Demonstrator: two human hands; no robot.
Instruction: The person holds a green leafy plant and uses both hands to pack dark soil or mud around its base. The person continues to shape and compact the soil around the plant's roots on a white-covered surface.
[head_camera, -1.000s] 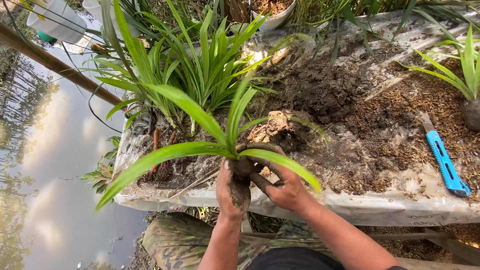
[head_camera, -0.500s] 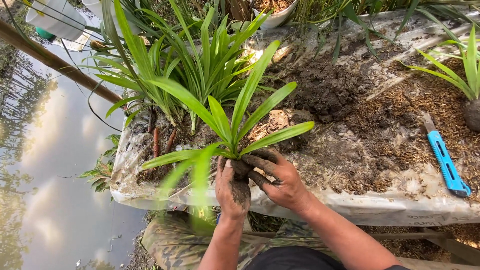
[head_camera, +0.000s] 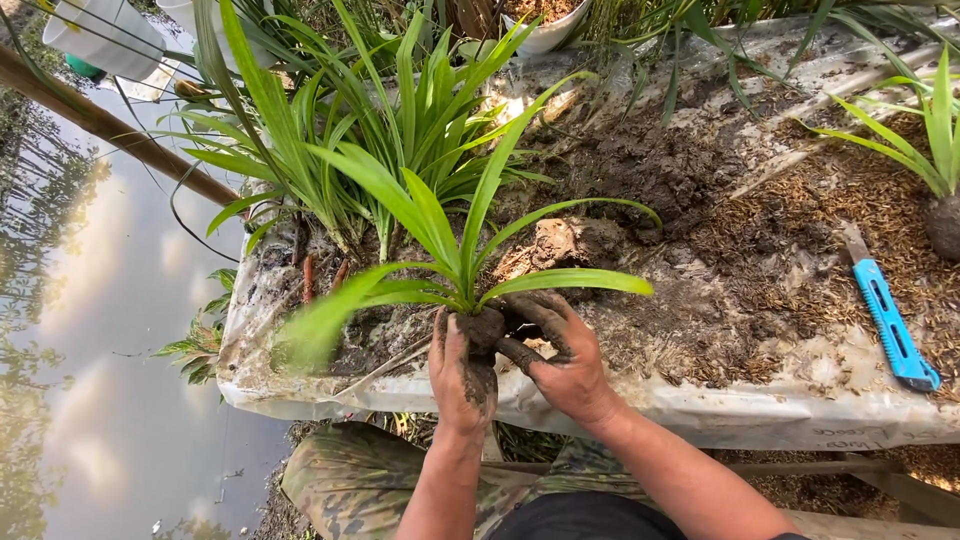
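- A row of long-leaved green plants (head_camera: 300, 150) already stands in the mud at the tray's left.
- My muddy left hand (head_camera: 462, 372) is cupped tight around the dark mud ball (head_camera: 484, 326) at the base of a small strap-leaved green seedling (head_camera: 455, 255), held over the white plastic-lined tray's front rim (head_camera: 620, 415).
- My right hand (head_camera: 565, 360) curls round the other side, fingers pressing; I judge the ball half shaped, not yet planted.
- The blue plastic utility knife (head_camera: 890, 325) lies unused on the husk.
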